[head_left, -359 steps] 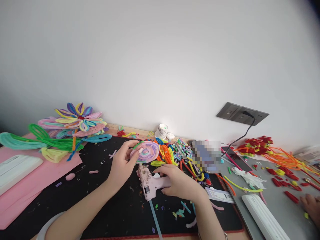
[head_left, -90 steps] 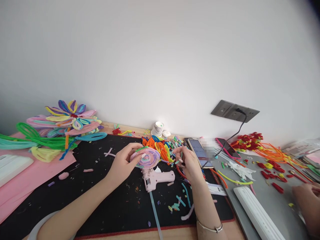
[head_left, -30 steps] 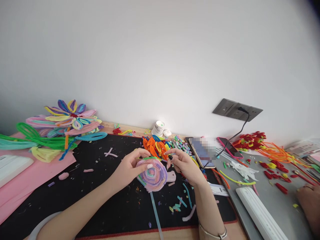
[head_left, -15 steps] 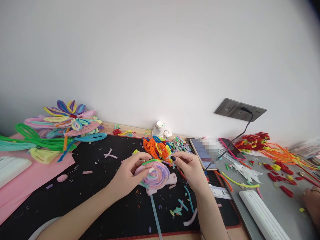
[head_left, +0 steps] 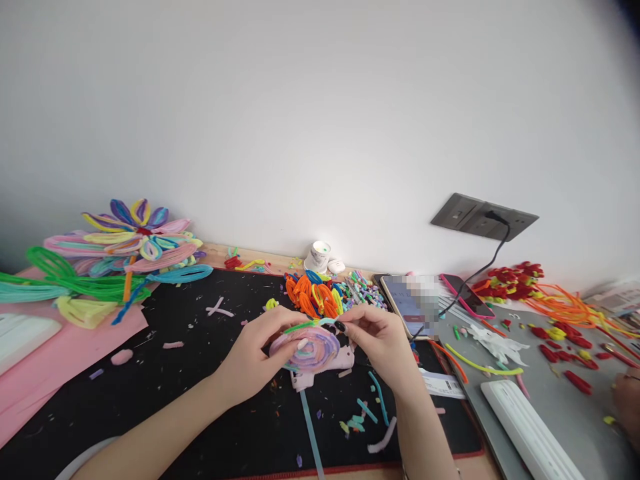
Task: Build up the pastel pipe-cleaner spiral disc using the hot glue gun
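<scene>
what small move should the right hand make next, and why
I'd probably press the pale strip gently along the rim of the spiral disc: the right hand pinches it beside that rim, and the left hand already steadies the disc.

– can any words or numbers be read?
– none. faint marks are shown on the phone screen [head_left: 401, 301], but they are blurred; on the white label [head_left: 441, 385], the print is too small to be read.
</scene>
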Action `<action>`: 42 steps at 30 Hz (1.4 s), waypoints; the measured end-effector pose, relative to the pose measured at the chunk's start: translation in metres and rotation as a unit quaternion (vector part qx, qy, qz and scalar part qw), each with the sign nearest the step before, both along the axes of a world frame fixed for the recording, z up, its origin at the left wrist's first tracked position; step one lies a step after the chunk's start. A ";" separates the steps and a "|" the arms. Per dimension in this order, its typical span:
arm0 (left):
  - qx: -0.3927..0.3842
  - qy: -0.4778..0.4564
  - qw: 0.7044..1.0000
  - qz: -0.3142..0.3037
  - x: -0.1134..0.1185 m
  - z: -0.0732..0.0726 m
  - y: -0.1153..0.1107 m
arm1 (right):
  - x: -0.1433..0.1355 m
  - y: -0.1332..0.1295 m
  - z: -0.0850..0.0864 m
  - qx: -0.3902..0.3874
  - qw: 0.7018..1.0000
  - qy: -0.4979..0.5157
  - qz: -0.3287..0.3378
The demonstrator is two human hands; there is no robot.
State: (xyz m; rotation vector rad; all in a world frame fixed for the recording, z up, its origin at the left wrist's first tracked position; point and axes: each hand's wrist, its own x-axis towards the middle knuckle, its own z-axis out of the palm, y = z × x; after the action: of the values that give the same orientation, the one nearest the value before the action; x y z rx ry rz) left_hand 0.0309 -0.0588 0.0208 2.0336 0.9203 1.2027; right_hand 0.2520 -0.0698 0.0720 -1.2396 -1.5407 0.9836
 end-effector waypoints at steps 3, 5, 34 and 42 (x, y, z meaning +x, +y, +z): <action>0.019 0.004 1.000 -0.002 0.000 0.000 0.001 | -0.001 0.000 -0.002 0.013 1.000 -0.005 0.002; 0.027 0.004 1.000 -0.001 0.000 0.000 0.001 | -0.001 0.000 -0.003 0.029 1.000 -0.009 0.004; 0.020 -0.005 1.000 0.014 0.001 0.003 0.000 | 0.002 0.000 0.007 0.110 0.985 -0.097 0.092; 0.016 -0.015 0.999 0.025 0.000 0.003 0.001 | 0.007 0.001 0.004 0.084 0.989 -0.105 0.067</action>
State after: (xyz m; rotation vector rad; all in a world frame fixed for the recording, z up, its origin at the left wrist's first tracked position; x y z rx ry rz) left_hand 0.0313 -0.0579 0.0240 2.0221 0.9482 1.2790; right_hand 0.2592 -0.0687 0.0763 -1.1607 -1.8508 0.8069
